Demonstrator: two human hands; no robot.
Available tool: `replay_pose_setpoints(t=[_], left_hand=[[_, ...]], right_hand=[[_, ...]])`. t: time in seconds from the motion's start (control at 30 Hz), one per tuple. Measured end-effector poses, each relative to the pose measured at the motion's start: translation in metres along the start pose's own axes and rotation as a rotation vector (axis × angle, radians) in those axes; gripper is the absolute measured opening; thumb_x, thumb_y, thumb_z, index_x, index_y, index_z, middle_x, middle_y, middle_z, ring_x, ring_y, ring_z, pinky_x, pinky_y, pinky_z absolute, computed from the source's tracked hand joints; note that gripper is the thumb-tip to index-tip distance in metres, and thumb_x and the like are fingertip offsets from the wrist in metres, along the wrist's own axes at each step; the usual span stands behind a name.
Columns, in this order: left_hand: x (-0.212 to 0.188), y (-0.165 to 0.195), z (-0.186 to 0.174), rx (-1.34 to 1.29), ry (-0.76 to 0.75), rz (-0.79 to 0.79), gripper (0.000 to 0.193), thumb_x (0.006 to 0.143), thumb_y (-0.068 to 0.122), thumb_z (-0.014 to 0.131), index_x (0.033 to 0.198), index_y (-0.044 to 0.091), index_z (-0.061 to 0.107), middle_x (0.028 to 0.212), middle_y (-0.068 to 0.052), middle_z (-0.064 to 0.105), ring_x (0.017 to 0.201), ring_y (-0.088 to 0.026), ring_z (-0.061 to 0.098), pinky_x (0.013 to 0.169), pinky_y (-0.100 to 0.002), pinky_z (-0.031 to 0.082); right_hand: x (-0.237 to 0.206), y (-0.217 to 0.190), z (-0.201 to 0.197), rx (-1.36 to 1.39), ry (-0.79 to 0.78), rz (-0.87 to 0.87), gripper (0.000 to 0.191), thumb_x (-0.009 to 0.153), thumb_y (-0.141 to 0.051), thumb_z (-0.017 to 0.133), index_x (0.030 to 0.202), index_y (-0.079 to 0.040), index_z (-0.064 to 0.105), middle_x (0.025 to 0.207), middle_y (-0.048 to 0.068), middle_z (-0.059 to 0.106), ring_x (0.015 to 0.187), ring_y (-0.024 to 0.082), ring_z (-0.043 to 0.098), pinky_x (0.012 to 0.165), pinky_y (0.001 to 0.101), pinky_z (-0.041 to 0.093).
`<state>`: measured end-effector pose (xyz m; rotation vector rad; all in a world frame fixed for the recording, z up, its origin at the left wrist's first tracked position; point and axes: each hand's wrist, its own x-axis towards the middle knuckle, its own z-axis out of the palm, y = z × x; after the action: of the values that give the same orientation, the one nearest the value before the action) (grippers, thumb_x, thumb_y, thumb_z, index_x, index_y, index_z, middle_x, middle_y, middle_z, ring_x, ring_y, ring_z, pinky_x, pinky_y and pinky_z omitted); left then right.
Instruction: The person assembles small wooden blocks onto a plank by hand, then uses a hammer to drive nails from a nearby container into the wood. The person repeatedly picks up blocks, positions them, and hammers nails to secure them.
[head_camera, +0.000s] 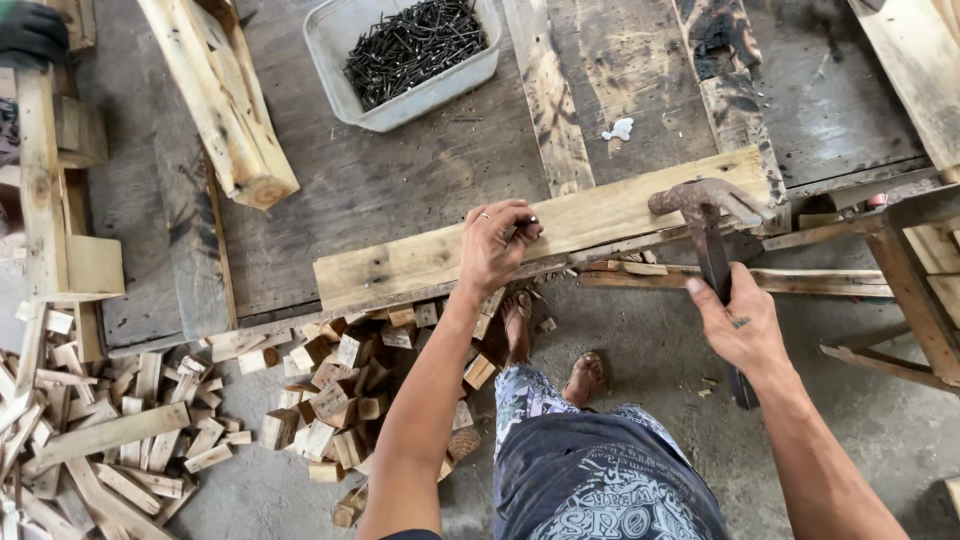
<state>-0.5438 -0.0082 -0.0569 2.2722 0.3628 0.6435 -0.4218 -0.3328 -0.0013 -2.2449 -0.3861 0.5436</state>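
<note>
Wooden bench stands over scrap-strewn concrete floor.

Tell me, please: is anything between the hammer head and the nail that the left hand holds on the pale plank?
Nothing visible lies between them. The hammer head is over the right end of the pale plank, held by the right hand. The left hand pinches the nail further left; only bare plank shows between.

Tub of nails, wood offcuts
</note>
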Motion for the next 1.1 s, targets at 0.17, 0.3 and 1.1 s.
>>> replay_pose_setpoints(t=[0.17, 0.3, 1.1], left_hand=[[-0.003, -0.003, -0.004, -0.03, -0.044, -0.003, 0.014, 0.086, 0.019, 0.083, 0.097, 0.011, 0.077, 0.112, -0.006, 0.077, 0.114, -0.022, 0.069, 0.104, -0.043, 0.041], [-0.001, -0.003, -0.008, -0.043, -0.054, 0.043, 0.018, 0.083, 0.019, 0.085, 0.099, 0.013, 0.078, 0.113, -0.006, 0.077, 0.117, -0.021, 0.068, 0.105, -0.041, 0.042], [0.0, -0.012, -0.003, -0.021, -0.155, -0.02, 0.025, 0.081, 0.025, 0.086, 0.105, 0.024, 0.08, 0.127, -0.003, 0.073, 0.122, -0.018, 0.065, 0.11, -0.04, 0.04]], right_hand=[[-0.024, -0.032, -0.006, 0.171, -0.078, -0.015, 0.026, 0.1, -0.027, 0.065, 0.1, -0.003, 0.054, 0.065, 0.002, 0.056, 0.051, 0.013, 0.057, 0.044, 0.0307, 0.046], [-0.042, -0.063, -0.012, 0.088, -0.124, -0.188, 0.023, 0.098, -0.024, 0.064, 0.104, -0.004, 0.055, 0.062, 0.004, 0.06, 0.049, 0.013, 0.06, 0.043, 0.0305, 0.047], [-0.029, -0.085, 0.04, -0.294, -0.237, -0.227, 0.03, 0.097, -0.023, 0.065, 0.107, 0.001, 0.05, 0.064, 0.016, 0.061, 0.058, 0.029, 0.062, 0.053, 0.0406, 0.047]])
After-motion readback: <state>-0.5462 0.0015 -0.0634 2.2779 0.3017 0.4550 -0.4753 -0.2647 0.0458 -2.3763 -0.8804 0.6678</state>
